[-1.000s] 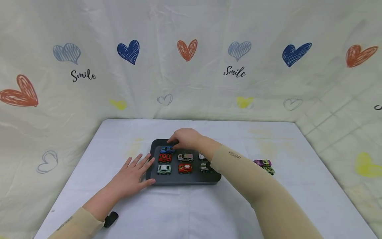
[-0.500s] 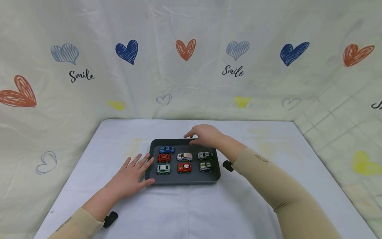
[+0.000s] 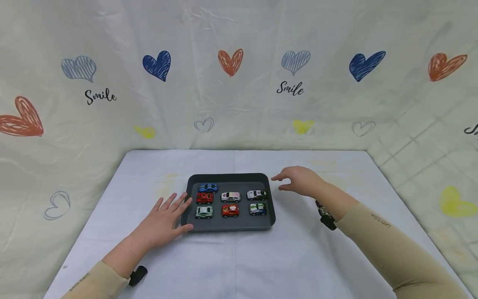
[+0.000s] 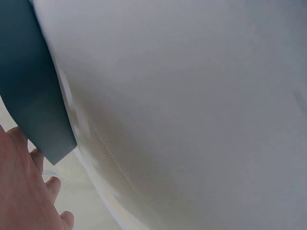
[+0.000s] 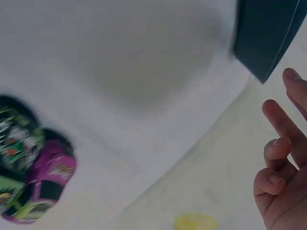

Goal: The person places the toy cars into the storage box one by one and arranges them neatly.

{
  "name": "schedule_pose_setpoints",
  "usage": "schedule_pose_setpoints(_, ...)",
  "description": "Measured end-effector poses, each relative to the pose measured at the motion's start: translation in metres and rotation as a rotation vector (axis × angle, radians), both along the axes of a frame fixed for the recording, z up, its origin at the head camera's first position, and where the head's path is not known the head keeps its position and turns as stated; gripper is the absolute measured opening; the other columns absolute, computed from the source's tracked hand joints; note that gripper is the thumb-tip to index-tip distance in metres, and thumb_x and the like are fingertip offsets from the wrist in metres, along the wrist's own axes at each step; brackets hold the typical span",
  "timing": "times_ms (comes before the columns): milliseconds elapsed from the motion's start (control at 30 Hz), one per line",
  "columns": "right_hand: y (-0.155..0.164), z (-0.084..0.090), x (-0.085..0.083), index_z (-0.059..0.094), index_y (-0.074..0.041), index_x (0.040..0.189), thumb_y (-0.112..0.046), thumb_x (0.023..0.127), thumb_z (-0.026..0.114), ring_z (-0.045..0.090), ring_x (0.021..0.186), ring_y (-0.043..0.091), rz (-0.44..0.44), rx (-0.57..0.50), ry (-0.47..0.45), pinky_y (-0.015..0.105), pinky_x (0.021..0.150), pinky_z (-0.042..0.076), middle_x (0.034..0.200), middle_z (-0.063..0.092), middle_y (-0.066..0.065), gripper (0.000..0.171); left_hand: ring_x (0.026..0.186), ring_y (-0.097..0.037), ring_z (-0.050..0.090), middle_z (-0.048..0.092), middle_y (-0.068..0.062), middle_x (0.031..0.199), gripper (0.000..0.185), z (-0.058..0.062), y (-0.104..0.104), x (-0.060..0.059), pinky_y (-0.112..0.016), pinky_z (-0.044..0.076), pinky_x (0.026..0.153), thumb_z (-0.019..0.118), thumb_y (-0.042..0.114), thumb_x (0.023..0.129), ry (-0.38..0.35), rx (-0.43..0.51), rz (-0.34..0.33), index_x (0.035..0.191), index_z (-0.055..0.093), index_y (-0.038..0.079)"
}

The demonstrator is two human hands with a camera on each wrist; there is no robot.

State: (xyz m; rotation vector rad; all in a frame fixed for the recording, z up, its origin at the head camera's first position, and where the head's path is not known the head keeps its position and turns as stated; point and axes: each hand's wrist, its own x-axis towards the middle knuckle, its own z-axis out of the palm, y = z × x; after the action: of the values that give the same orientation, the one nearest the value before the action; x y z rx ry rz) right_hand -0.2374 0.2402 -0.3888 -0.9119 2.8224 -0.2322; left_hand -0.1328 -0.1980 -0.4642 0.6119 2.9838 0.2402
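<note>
A dark grey tray (image 3: 231,226) holds several toy cars. At its left are a blue car (image 3: 208,188), a red car (image 3: 204,198) and a mint-green car (image 3: 203,212). A white patterned car (image 3: 230,197) and a second red car (image 3: 230,210) occupy the middle, with a white-and-black car (image 3: 257,194) and a green-and-white car (image 3: 257,209) at the right. My left hand (image 3: 162,224) lies spread, fingertips and thumb at the tray's left rim. Beyond the right rim, my right hand (image 3: 300,181) hovers with loosely bent fingers, holding nothing.
A purple toy car (image 5: 53,167) and a green toy car (image 5: 18,139) lie side by side right of the tray, mostly hidden behind my right wrist in the head view. A white cloth (image 3: 235,265) covers the table; a heart-printed curtain (image 3: 254,108) hangs behind it.
My right hand has moved right, from over the tray's back near the blue car to beyond the right rim, uncovering the cars on the right side. The left hand stays at the rim.
</note>
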Motion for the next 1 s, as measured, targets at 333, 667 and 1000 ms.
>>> schedule_pose_setpoints(333, 0.081, -0.004, 0.024, 0.07, -0.014, 0.127, -0.023, 0.09, 0.074, 0.061, 0.114, 0.035, -0.145, 0.009, -0.041, 0.053, 0.093, 0.05, 0.121, 0.067, 0.008, 0.038, 0.15, -0.034, 0.015, 0.021, -0.002, 0.164, 0.085, -0.003, -0.002, -0.001, -0.06, 0.007, 0.119, 0.051, 0.069, 0.091, 0.002, 0.017, 0.001, 0.158, 0.029, 0.022)
schedule_pose_setpoints(667, 0.116, -0.003, 0.034, 0.07, -0.016, 0.127, -0.028, 0.089, 0.075, 0.061, 0.113, 0.037, -0.232, 0.001, -0.094, 0.053, 0.088, 0.052, 0.124, 0.066, 0.009, 0.04, 0.15, -0.036, 0.016, 0.022, -0.004, 0.164, 0.084, 0.003, 0.0, 0.003, -0.06, 0.008, 0.118, 0.055, 0.065, 0.092, -0.002, 0.02, 0.0, 0.158, 0.03, 0.02)
schedule_pose_setpoints(1000, 0.129, -0.016, 0.031, 0.073, -0.013, 0.121, -0.022, 0.088, 0.075, 0.054, 0.12, 0.047, -0.229, 0.035, -0.195, 0.061, 0.094, 0.046, 0.126, 0.065, 0.018, 0.034, 0.15, -0.035, 0.017, 0.023, -0.003, 0.164, 0.083, 0.007, 0.002, 0.004, -0.06, 0.01, 0.119, 0.056, 0.064, 0.092, -0.001, 0.007, 0.001, 0.158, 0.03, 0.02)
